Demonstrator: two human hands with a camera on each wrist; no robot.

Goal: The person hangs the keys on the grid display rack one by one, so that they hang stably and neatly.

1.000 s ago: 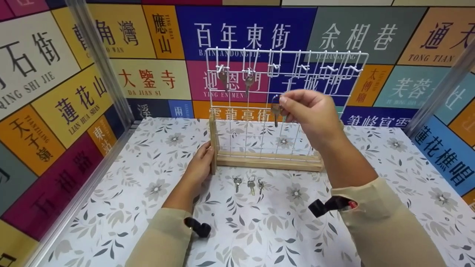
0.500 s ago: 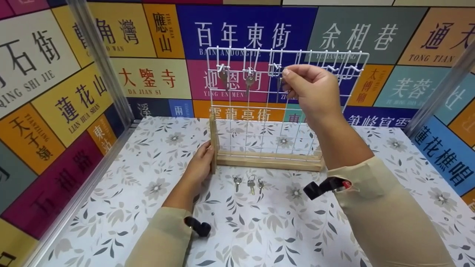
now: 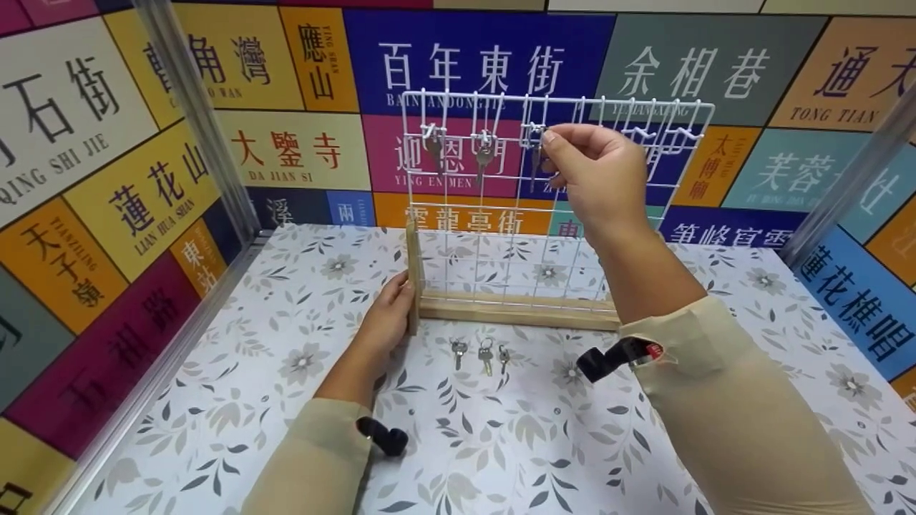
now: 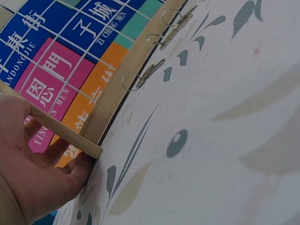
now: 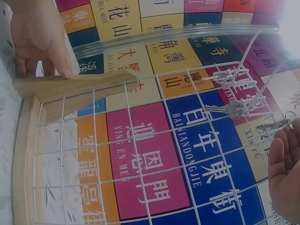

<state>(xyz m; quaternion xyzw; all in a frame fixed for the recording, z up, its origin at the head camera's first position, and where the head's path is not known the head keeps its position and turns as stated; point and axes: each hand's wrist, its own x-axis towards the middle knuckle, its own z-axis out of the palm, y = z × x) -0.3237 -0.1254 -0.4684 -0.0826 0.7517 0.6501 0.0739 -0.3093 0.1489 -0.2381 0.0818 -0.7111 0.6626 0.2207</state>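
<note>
A white wire grid rack with a wooden base (image 3: 515,313) stands on the table. My left hand (image 3: 390,315) grips its wooden left upright (image 4: 56,124), thumb and fingers on either side of the board. Up at the third hook from the left, my right hand (image 3: 605,175) pinches a key (image 3: 535,168) by its ring; the key hangs blade down. In the right wrist view the ring (image 5: 291,115) is right at the hook's wire, partly hidden by the fingertips. Two other keys hang on the first and second hooks, one key (image 3: 434,149) left of the other key (image 3: 484,154).
Three keys with rings lie in front of the base: a left key (image 3: 459,354), a middle key (image 3: 486,356) and a right key (image 3: 504,357). Further hooks (image 3: 676,136) line the rack's right side. A sign-printed wall (image 3: 300,150) rises behind the flower-patterned table (image 3: 286,450).
My right hand has raised the key from below the hook row to the third hook, then drawn slightly closer to it. The left hand stays on the upright.
</note>
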